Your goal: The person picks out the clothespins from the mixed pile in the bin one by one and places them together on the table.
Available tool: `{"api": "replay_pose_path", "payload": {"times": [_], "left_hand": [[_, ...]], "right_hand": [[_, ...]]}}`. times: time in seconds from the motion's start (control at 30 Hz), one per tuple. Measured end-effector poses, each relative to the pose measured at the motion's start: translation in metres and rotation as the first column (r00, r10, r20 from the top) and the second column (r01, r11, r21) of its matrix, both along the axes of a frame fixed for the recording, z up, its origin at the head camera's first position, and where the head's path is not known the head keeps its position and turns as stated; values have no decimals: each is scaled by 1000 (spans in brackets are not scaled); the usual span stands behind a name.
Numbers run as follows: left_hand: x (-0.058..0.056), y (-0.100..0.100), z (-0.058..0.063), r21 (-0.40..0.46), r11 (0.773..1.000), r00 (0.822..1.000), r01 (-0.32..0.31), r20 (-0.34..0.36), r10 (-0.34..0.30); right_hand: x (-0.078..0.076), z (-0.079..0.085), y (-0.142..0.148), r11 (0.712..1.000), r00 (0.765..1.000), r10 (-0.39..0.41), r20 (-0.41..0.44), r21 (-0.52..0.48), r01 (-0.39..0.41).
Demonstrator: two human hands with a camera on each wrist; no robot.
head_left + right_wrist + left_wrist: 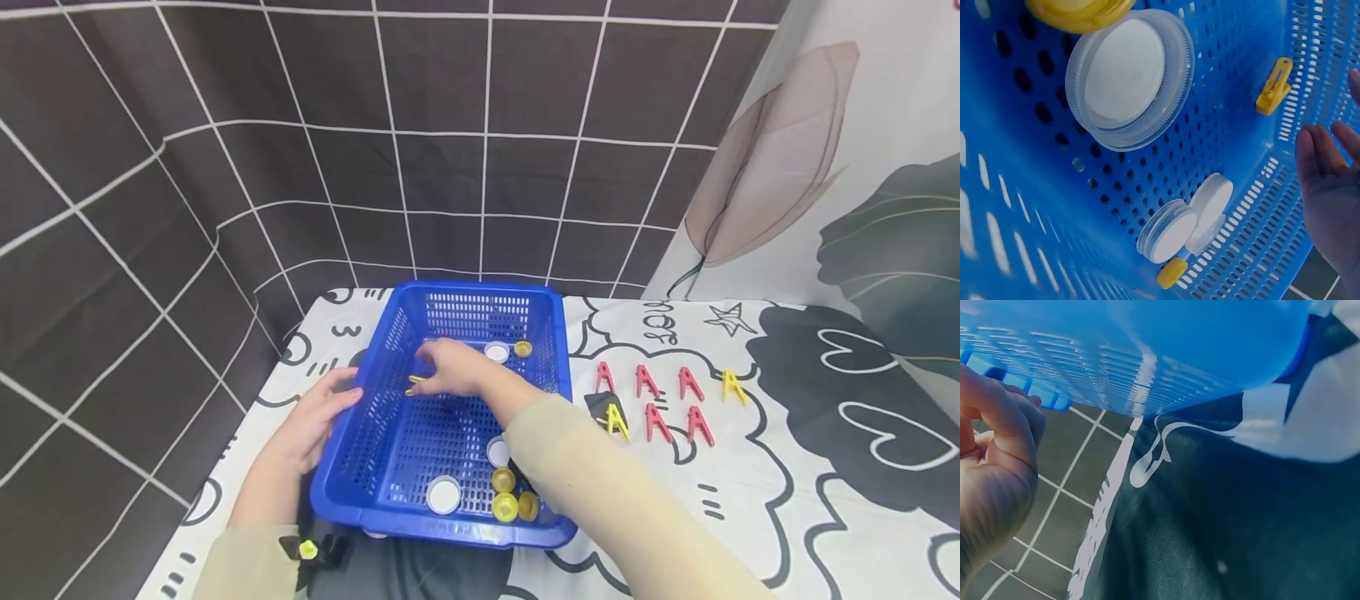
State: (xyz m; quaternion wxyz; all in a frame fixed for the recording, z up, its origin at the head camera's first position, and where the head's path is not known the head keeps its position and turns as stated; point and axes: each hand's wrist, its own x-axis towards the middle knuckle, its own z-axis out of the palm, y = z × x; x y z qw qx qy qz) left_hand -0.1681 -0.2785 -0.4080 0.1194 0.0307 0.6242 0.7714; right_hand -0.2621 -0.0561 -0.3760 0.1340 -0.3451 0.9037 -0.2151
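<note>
A blue perforated plastic basket stands on the patterned cloth. Inside it, my right hand reaches toward the left wall with its fingers loosely bent. Close by its fingertips lies a yellow clothespin; the right wrist view shows that clothespin apart from the hand. My left hand is at the outside of the basket's left wall, fingers loosely bent at the rim. Round white lids and yellow caps lie on the basket floor, partly hidden by the right sleeve.
Right of the basket, several red clothespins and two yellow ones, including a yellow clothespin, lie in rough rows on the cloth. A dark curtain with white grid lines hangs behind and to the left.
</note>
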Motion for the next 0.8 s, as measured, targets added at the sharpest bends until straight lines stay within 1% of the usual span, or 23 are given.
{"api": "replay_pose_path", "payload": {"times": [0.1, 0.17, 0.33, 0.43, 0.57, 0.8], "left_hand": [[-1, 2, 0, 2, 1000, 1000, 3, -1, -3], [-1, 3, 0, 3, 1000, 1000, 4, -1, -4], [-1, 4, 0, -1, 1000, 1000, 13, 9, -13], [-1, 3, 1, -6, 1000, 1000, 10, 10, -10], [0, 2, 3, -21, 1000, 1000, -4, 13, 4], [0, 0, 3, -23, 1000, 1000, -2, 18, 2]], "right_hand": [[0, -3, -2, 999, 1000, -15, -8, 45, 15], [0, -6, -4, 996, 1000, -25, 2, 86, 25], [6, -11, -8, 984, 997, -41, 64, 174, 29], [10, -12, -11, 975, 997, -11, 80, 222, -7], [12, -14, -14, 963, 997, 28, 69, 266, -45], [12, -15, -16, 961, 997, 60, 41, 267, -69]]}}
